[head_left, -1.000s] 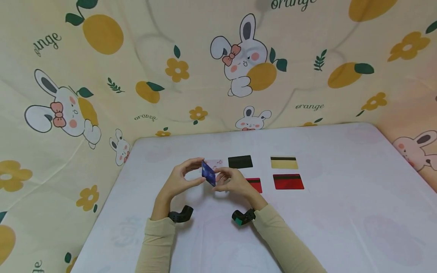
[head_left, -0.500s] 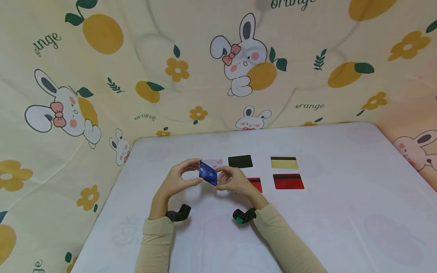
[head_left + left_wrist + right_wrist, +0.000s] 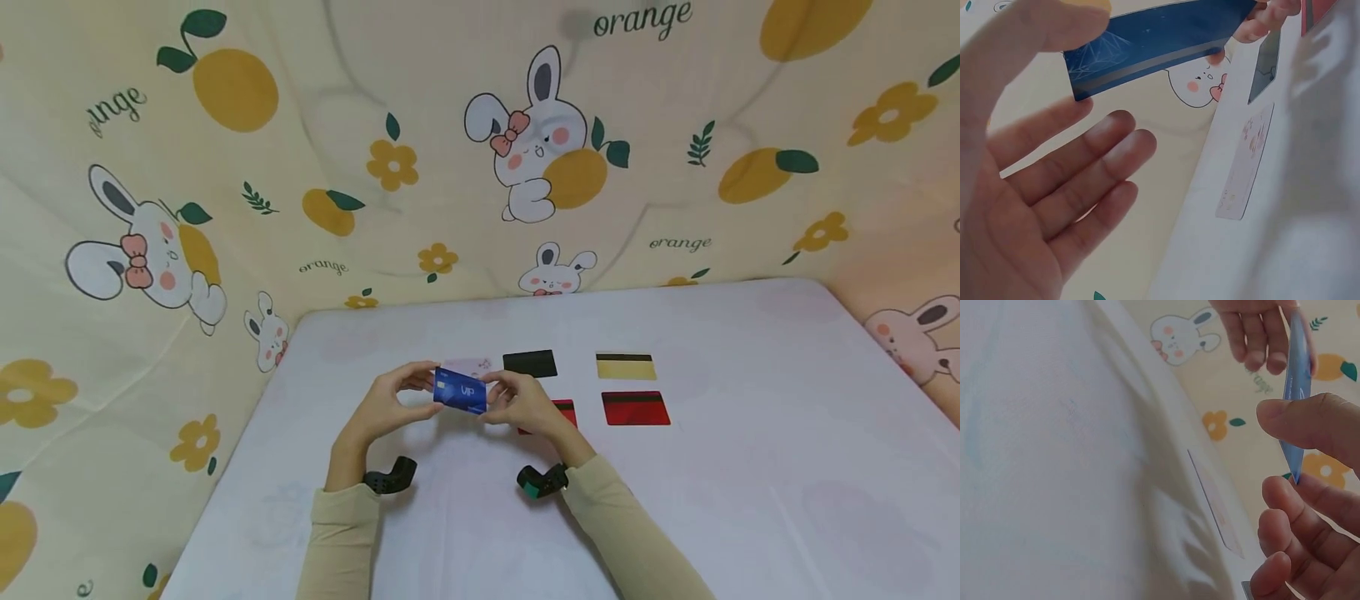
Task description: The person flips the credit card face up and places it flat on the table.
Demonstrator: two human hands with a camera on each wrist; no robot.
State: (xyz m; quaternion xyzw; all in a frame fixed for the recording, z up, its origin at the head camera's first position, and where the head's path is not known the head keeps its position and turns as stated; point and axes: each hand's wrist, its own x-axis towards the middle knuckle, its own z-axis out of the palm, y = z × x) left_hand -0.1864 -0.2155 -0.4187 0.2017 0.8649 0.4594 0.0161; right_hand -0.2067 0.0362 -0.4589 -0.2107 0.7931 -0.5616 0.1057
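Note:
A blue card with "VIP" on its front is held up over the table, its printed face toward the head camera. My left hand pinches its left end between thumb and forefinger; the other fingers extend free below the card in the left wrist view. At the opposite end my right hand pinches the card with thumb and fingertips. The back of the blue card, with a grey stripe, shows in the left wrist view. Behind the hands lies a pale pink patterned card, partly covered.
On the white tabletop lie a black card, a gold card with a dark stripe and a red card. Another red card is partly hidden by my right hand. A printed cloth hangs behind the table.
The blue card has turned from a steep, nearly edge-on angle to face the head camera. My left hand has shifted slightly left. The head view has tilted up a little.

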